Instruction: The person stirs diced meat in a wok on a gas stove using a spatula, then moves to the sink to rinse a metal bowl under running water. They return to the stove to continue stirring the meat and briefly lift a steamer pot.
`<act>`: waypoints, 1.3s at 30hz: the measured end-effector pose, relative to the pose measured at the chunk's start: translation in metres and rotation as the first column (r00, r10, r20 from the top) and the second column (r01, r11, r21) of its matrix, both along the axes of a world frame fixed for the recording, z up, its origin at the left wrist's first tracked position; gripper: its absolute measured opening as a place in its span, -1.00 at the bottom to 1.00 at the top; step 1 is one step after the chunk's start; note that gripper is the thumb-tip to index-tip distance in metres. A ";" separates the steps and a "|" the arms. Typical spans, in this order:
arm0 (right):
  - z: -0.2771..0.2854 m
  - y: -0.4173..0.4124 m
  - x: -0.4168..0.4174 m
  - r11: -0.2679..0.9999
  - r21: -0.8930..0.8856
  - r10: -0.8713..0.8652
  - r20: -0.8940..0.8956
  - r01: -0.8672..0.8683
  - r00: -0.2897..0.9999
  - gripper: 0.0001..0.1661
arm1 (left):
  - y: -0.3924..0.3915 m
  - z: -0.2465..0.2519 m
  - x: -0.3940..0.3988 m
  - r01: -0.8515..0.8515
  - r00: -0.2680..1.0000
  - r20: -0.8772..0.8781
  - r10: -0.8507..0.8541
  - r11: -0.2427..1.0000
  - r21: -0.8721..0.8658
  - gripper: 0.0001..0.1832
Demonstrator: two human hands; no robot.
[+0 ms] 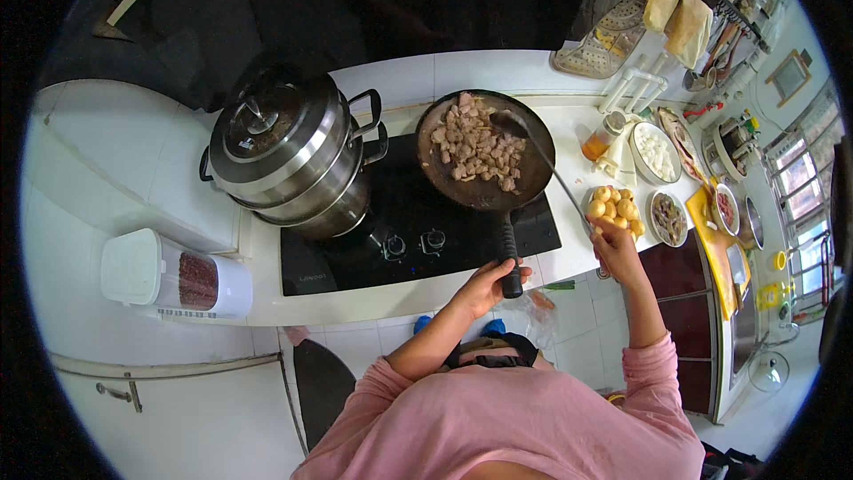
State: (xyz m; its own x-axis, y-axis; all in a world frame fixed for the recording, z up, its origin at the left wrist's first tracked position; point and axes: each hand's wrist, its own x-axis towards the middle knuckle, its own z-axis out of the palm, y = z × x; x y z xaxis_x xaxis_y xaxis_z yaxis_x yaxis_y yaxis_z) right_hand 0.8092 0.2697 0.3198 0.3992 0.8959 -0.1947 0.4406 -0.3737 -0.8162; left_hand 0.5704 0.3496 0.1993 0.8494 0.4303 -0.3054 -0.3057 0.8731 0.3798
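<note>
A dark frying pan sits on the right side of the black cooktop. Pale browned meat chunks lie across its middle and upper left. My left hand is closed around the pan's black ribbed handle, near its end. With my right hand I grip the upper end of a long-handled metal ladle. Its dark bowl rests among the meat at the pan's upper right. My right hand is beside a plate of small peeled potatoes on the counter.
A lidded multi-tier steel steamer occupies the left burner. At right stand an orange-filled jar, a bowl of white chunks, a plate of shrimp-like pieces, a whole fish and a yellow cutting board. A grain container is at left.
</note>
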 end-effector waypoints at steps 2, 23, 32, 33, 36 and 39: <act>-0.007 0.026 0.003 0.998 0.047 -0.038 0.085 0.034 0.996 -0.60 | 0.000 0.001 0.000 0.008 1.000 -0.002 -0.008 1.000 0.003 -0.64; -0.027 0.047 0.064 0.956 0.090 0.164 0.624 -0.279 0.764 -0.57 | 0.002 0.011 0.003 0.034 0.999 0.006 -0.034 0.999 0.024 -0.66; -0.030 0.024 -0.005 0.993 -0.106 -0.075 -0.916 -0.058 0.393 -0.60 | 0.001 0.003 0.002 0.000 1.000 -0.008 0.000 1.000 0.022 -0.64; -0.029 0.023 -0.009 0.992 -0.103 -0.068 -0.922 -0.071 0.380 -0.60 | 0.001 0.004 0.002 -0.003 1.000 -0.004 0.003 1.000 0.017 -0.64; -0.024 0.014 -0.013 0.988 -0.066 0.044 -0.743 -0.138 0.668 -0.54 | 0.000 0.006 0.001 -0.004 1.000 0.001 0.004 1.000 0.008 -0.64; -0.020 0.000 -0.015 0.974 -0.088 0.130 -0.527 -0.206 0.840 -0.50 | 0.002 0.005 0.002 0.010 1.000 -0.010 -0.010 1.000 0.006 -0.65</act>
